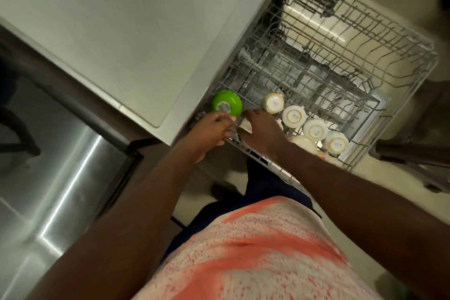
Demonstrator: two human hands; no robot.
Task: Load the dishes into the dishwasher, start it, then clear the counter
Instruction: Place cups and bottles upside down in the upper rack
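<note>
Dishwasher rack (429,56) with upturned white cups. The first cup (294,116) has "VISTA" printed in gold on its base. The second cup (315,130), just beside it, reads "VISTA" too. The third cup (337,143) has similar gold lettering, too blurred to read. The fourth cup (274,103) has a small red mark and the green bowl (226,103) a grey base label, neither legible.

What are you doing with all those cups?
A person is loading the dishwasher's pulled-out rack. Several white cups already sit upside down in a row in it, and a green bowl sits upside down at the corner. The left hand is at the bowl's edge; the right hand covers something white beside it. Their grip is hidden.
</note>
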